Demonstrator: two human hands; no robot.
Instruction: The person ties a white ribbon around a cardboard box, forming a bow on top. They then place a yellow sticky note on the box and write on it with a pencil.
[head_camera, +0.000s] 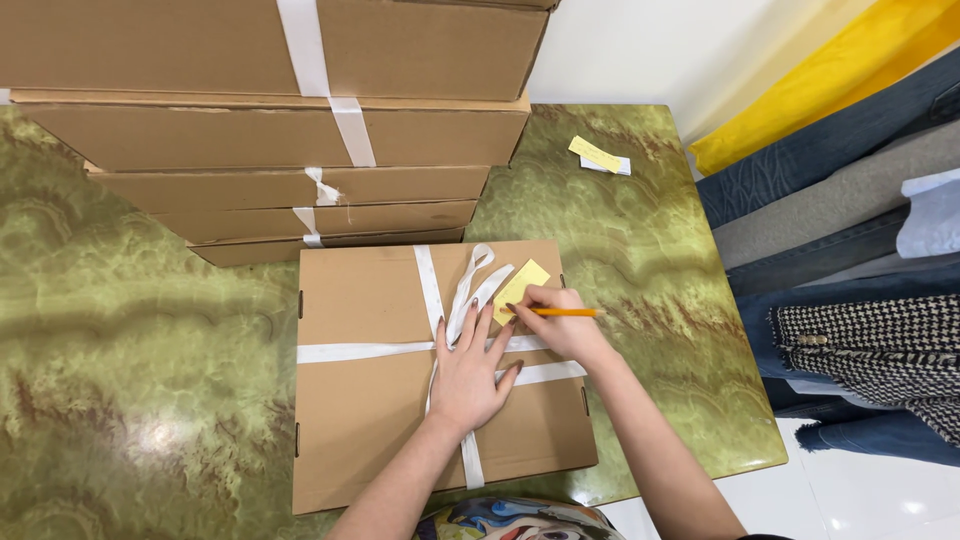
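Cardboard, flat and brown: a shallow box (400, 400) lies near the front edge of the green marbled desk (130, 350), its near corners close to that edge. White ribbon (430, 290) crosses the lid both ways, with loose loops just right of the crossing. The left hand (470, 375) rests palm down on the lid over the ribbon crossing, fingers spread and flat, gripping nothing. The right hand (565, 322) is closed on an orange pencil (568, 312), whose far end points toward the right edge of the desk; its tip is at a yellow paper slip (520, 285) lying on the lid near the box's far right corner, touching the ribbon loops.

Behind the box, touching or just beside its far edge, rises a stack of similar ribbon-tied cartons (280, 140) filling the far left part of the desk. Near the far right corner lies a second yellow slip on a white one (598, 156), well apart from the hands. Bare desk surface stays open left of the box and along the right edge. Beyond the right edge hang garments (850, 250): yellow, denim, grey and houndstooth.
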